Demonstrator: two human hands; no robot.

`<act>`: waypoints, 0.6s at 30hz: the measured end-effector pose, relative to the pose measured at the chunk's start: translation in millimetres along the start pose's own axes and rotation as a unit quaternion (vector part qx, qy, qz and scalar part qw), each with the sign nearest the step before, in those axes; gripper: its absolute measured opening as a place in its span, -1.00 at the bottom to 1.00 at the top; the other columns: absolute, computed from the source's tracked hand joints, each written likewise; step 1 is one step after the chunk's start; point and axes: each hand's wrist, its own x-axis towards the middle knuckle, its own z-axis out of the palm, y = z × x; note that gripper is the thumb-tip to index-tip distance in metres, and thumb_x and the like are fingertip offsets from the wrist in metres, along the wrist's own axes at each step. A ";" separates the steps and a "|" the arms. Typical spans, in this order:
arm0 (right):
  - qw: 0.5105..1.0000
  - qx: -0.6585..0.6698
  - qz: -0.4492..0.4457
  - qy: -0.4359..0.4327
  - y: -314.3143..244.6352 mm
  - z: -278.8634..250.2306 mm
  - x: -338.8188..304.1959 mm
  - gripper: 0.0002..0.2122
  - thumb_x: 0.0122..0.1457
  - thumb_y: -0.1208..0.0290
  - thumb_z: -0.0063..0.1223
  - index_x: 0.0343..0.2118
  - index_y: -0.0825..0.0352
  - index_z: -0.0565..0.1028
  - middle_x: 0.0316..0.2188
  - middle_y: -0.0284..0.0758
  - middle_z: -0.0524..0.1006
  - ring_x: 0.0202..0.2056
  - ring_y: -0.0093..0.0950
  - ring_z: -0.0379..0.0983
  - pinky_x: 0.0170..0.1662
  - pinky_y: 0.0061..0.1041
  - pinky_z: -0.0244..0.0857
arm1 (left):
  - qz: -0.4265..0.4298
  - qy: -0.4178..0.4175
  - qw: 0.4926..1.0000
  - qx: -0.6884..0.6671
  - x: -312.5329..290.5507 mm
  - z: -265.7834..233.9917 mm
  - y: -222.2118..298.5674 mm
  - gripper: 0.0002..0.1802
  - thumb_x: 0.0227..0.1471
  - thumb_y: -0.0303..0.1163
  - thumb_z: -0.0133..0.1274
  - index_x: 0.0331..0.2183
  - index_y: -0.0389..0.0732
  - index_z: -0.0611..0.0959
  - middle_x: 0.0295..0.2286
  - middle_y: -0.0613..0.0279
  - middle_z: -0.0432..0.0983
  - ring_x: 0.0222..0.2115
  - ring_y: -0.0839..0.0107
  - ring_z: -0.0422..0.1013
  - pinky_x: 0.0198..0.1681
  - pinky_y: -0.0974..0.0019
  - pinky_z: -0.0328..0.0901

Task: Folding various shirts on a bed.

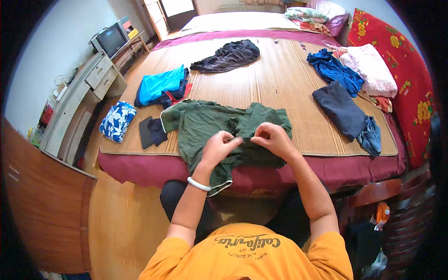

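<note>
A dark green garment (200, 123) with white edging lies spread and rumpled before me, partly hanging over the bed's front edge. Over its middle, my left hand (220, 147) is closed, thumb and fingertips pinched together; a white bangle (199, 184) circles that wrist. Just to the right, my right hand (275, 140) is pinched too, its fingertips facing the left hand's with a small gap between. Whatever sits in either pinch, if anything, is too small to make out. Small dark folded cloths (153, 132) lie beside the garment's left side.
Around the woven mat (284, 88) lie a bright blue folded garment (161, 86), a blue-and-white patterned cloth (117, 121), a black garment (226, 56), a crumpled blue garment (333, 70), dark folded trousers (339, 109) and a denim piece (370, 135). A wooden chair (380, 190) stands at right.
</note>
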 end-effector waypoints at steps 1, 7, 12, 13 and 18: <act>1.000 0.000 0.000 0.001 0.2 -0.2 -0.9 -0.79 0.01 0.41 0.35 -0.42 0.37 0.51 -0.47 -0.34 0.49 -0.42 -0.53 0.45 -0.31 -0.50 0.36 | 0.006 -0.026 0.993 0.115 -6.2 0.8 11.6 -0.64 -0.03 -0.19 0.27 -0.33 -0.30 0.63 -0.46 0.15 0.58 -0.43 0.35 0.49 -0.34 0.28 0.36; 0.956 -0.271 -0.112 0.007 19.5 4.2 -4.4 -0.67 -0.14 0.42 0.36 -0.27 0.29 0.50 -0.36 -0.24 0.49 -0.27 -0.22 0.48 -0.17 -0.26 0.37 | 0.118 0.011 0.993 0.001 -6.7 1.3 5.4 -0.78 -0.06 -0.36 0.24 -0.39 -0.27 0.59 -0.49 0.28 0.51 -0.46 0.46 0.41 -0.34 0.35 0.30; 0.932 -0.349 -0.092 0.030 12.1 -3.7 -9.8 -0.72 -0.09 0.53 0.18 -0.24 0.27 0.49 -0.28 -0.20 0.48 -0.19 -0.14 0.46 -0.13 -0.18 0.35 | 0.083 0.023 0.957 -0.276 9.0 -4.2 0.7 -0.73 0.03 -0.61 0.02 -0.52 -0.13 0.28 -0.34 0.38 0.53 -0.49 0.71 0.03 -0.44 0.54 0.06; 0.929 -0.363 -0.075 0.027 15.7 -8.3 -8.5 -0.73 -0.07 0.56 0.11 -0.23 0.26 0.49 -0.25 -0.19 0.48 -0.16 -0.13 0.46 -0.11 -0.15 0.34 | 0.082 0.019 0.958 -0.276 13.3 -5.0 2.0 -0.73 0.03 -0.61 0.02 -0.52 -0.13 0.28 -0.34 0.38 0.53 -0.49 0.71 0.03 -0.44 0.54 0.06; 0.936 -0.338 -0.070 0.076 23.6 -48.5 -14.2 -0.77 -0.08 0.62 0.03 -0.28 0.31 0.46 -0.31 -0.11 0.47 -0.18 -0.07 0.44 -0.10 -0.14 0.34 | 0.151 -0.004 0.951 -0.271 14.3 -18.5 33.2 -0.75 0.03 -0.63 -0.03 -0.51 -0.12 0.27 -0.03 -0.07 0.51 -0.34 0.64 0.27 -0.15 0.51 0.20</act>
